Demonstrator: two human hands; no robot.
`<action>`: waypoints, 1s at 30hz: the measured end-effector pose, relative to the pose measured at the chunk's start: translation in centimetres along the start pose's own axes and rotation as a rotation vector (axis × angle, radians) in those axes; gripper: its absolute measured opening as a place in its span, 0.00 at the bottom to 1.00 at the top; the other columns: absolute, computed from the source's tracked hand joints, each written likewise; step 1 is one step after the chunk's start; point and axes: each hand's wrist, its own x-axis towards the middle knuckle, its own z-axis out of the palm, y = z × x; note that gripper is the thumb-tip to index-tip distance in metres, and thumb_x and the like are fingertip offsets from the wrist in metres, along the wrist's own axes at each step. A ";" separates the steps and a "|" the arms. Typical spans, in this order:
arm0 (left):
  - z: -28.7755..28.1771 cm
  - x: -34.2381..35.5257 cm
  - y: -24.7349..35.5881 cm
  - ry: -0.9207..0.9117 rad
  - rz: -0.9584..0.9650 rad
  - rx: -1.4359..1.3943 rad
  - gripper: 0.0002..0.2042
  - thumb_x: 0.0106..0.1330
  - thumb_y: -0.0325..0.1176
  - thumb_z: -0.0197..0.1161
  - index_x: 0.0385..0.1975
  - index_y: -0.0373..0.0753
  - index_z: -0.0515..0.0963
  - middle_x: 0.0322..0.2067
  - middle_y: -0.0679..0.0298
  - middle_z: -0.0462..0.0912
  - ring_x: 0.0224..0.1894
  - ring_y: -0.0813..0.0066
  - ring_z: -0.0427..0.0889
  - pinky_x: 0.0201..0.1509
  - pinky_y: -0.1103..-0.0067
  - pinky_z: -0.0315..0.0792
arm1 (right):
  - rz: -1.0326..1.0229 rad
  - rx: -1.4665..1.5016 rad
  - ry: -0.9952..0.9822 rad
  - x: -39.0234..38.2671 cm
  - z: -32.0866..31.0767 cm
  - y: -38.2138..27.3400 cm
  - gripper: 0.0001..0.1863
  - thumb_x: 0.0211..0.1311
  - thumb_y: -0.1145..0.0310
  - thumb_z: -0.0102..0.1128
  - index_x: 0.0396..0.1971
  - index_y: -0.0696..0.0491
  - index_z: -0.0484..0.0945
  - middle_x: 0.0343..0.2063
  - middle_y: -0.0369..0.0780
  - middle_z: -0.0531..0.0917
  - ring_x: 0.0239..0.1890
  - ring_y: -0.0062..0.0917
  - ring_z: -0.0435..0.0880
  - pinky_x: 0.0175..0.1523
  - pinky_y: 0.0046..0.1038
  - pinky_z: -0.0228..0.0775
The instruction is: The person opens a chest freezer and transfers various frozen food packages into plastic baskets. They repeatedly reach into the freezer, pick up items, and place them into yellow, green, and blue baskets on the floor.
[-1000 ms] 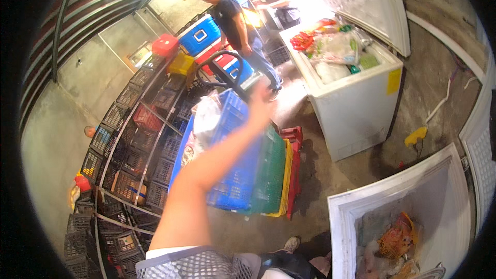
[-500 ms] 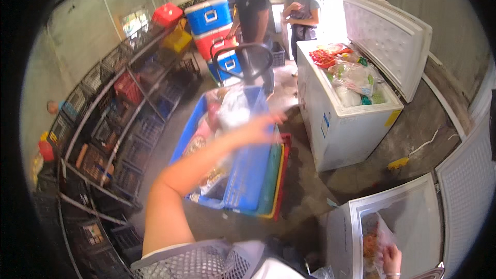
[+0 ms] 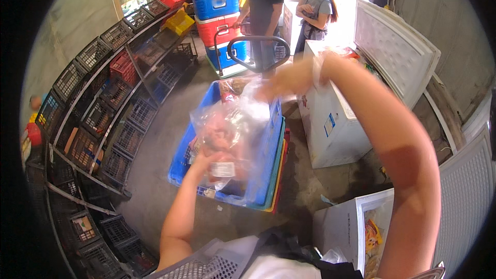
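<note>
A clear plastic bag of pinkish meat [image 3: 221, 133] with a white label is over the near part of a blue crate [image 3: 178, 171]. My left hand [image 3: 204, 161] grips the bag's lower left side. Above the crate's right side my right hand [image 3: 292, 78] reaches across, close to the bag's upper end. Motion smears its fingers, so whether it touches the plastic does not show. More packages [image 3: 230, 87] lie at the crate's far end. A green crate [image 3: 276, 168] shows beneath the blue one.
A cart handle [image 3: 258, 39] rises beyond the crate. Two people stand behind it, near stacked coolers [image 3: 216, 28]. To the right are an open chest freezer [image 3: 336, 134] and a nearer open freezer [image 3: 336, 227]. Racks of black crates [image 3: 113, 90] line the left.
My right hand has left the near freezer and swung up over the crate. My left hand has drawn back toward me and now grips the bag of meat.
</note>
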 end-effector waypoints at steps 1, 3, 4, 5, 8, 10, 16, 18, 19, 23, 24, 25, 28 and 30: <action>-1.6 1.4 -1.2 0.019 -0.063 0.122 0.34 0.50 0.33 0.66 0.54 0.35 0.54 0.46 0.56 0.72 0.41 0.70 0.77 0.40 0.76 0.73 | 0.017 -0.042 0.192 1.2 -3.1 -0.5 0.26 0.56 0.49 0.51 0.50 0.50 0.68 0.43 0.47 0.74 0.44 0.33 0.74 0.48 0.31 0.64; -2.3 2.9 -4.7 0.323 0.164 0.620 0.44 0.45 0.42 0.69 0.61 0.38 0.50 0.57 0.47 0.58 0.57 0.56 0.64 0.56 0.70 0.62 | 0.071 -0.012 0.921 2.7 -7.4 -1.5 0.23 0.55 0.51 0.53 0.44 0.51 0.72 0.33 0.48 0.79 0.34 0.31 0.80 0.38 0.32 0.72; -2.0 3.0 -6.3 0.353 0.264 0.802 0.45 0.44 0.47 0.68 0.61 0.42 0.49 0.59 0.45 0.54 0.59 0.52 0.59 0.58 0.66 0.58 | 0.027 -0.089 1.254 3.0 -8.3 -1.9 0.23 0.55 0.50 0.52 0.44 0.52 0.72 0.32 0.49 0.79 0.31 0.32 0.81 0.37 0.32 0.72; -0.8 3.5 -7.7 0.341 0.189 0.986 0.46 0.44 0.51 0.67 0.62 0.46 0.49 0.60 0.43 0.50 0.61 0.48 0.55 0.60 0.62 0.55 | -0.089 -0.126 1.605 3.1 -8.0 -2.1 0.23 0.55 0.50 0.52 0.44 0.53 0.72 0.30 0.50 0.79 0.29 0.33 0.81 0.36 0.32 0.73; 0.8 3.2 -9.4 0.230 0.017 1.283 0.41 0.47 0.61 0.59 0.62 0.60 0.50 0.63 0.44 0.35 0.63 0.42 0.43 0.60 0.51 0.45 | -0.076 0.119 1.220 1.8 -0.5 -1.9 0.22 0.54 0.51 0.51 0.40 0.53 0.74 0.32 0.44 0.80 0.28 0.36 0.81 0.36 0.34 0.73; 1.9 3.3 -9.4 0.193 0.084 1.208 0.37 0.49 0.58 0.58 0.61 0.64 0.50 0.63 0.44 0.36 0.63 0.38 0.41 0.61 0.51 0.43 | -0.056 -0.031 0.769 -0.2 9.3 -0.8 0.17 0.53 0.59 0.53 0.39 0.53 0.74 0.36 0.43 0.78 0.36 0.36 0.78 0.42 0.35 0.71; 8.2 4.3 -12.0 0.107 0.204 0.933 0.31 0.64 0.46 0.42 0.63 0.40 0.42 0.64 0.50 0.38 0.67 0.57 0.38 0.67 0.69 0.37 | 0.353 0.784 0.530 -14.3 41.7 3.0 0.14 0.53 0.60 0.54 0.34 0.54 0.77 0.35 0.42 0.78 0.41 0.32 0.76 0.48 0.33 0.67; 8.6 4.7 -12.3 0.188 0.223 0.837 0.26 0.67 0.46 0.39 0.60 0.37 0.54 0.62 0.50 0.49 0.64 0.61 0.47 0.66 0.71 0.42 | 0.786 1.125 0.761 -21.2 50.9 2.2 0.14 0.55 0.60 0.53 0.34 0.54 0.77 0.33 0.41 0.79 0.39 0.29 0.77 0.46 0.30 0.67; 9.1 4.8 -12.0 0.255 0.324 0.826 0.27 0.66 0.49 0.40 0.55 0.34 0.62 0.58 0.47 0.58 0.61 0.57 0.55 0.64 0.69 0.48 | 1.040 1.308 0.874 -24.7 55.4 1.4 0.14 0.56 0.60 0.52 0.34 0.54 0.77 0.32 0.40 0.80 0.37 0.28 0.77 0.45 0.28 0.68; 14.5 1.5 -7.9 0.535 0.423 1.267 0.20 0.59 0.33 0.55 0.49 0.28 0.65 0.51 0.47 0.65 0.53 0.55 0.65 0.56 0.69 0.59 | 1.790 1.393 1.259 -37.8 72.4 -2.7 0.06 0.54 0.68 0.54 0.28 0.54 0.77 0.23 0.30 0.76 0.26 0.15 0.72 0.35 0.18 0.66; 18.4 0.6 -6.8 0.457 0.631 1.216 0.19 0.58 0.30 0.55 0.49 0.29 0.65 0.51 0.48 0.66 0.52 0.56 0.65 0.56 0.70 0.59 | 1.698 1.290 0.980 -40.3 76.6 -3.5 0.07 0.53 0.67 0.54 0.27 0.55 0.77 0.23 0.33 0.78 0.27 0.18 0.74 0.34 0.20 0.67; 23.3 -0.4 -5.9 0.406 0.735 1.164 0.19 0.57 0.28 0.55 0.48 0.29 0.65 0.50 0.49 0.66 0.52 0.57 0.65 0.57 0.70 0.59 | 1.745 1.185 0.736 -42.5 80.8 -4.0 0.09 0.53 0.65 0.53 0.29 0.54 0.76 0.26 0.34 0.77 0.29 0.20 0.74 0.36 0.23 0.67; 41.4 -4.0 -8.3 -0.104 0.926 0.974 0.19 0.56 0.24 0.55 0.48 0.32 0.64 0.49 0.52 0.66 0.53 0.59 0.64 0.59 0.69 0.54 | 2.026 1.104 0.248 -47.1 93.4 -4.3 0.15 0.53 0.58 0.52 0.36 0.52 0.75 0.34 0.40 0.77 0.35 0.27 0.76 0.40 0.30 0.68; 54.2 -7.2 -11.4 -0.517 1.052 0.912 0.16 0.55 0.26 0.56 0.45 0.33 0.66 0.48 0.52 0.68 0.52 0.58 0.66 0.57 0.69 0.57 | 2.092 1.053 -0.061 -48.8 101.5 -4.1 0.20 0.53 0.53 0.51 0.40 0.50 0.74 0.39 0.44 0.77 0.40 0.32 0.77 0.42 0.35 0.69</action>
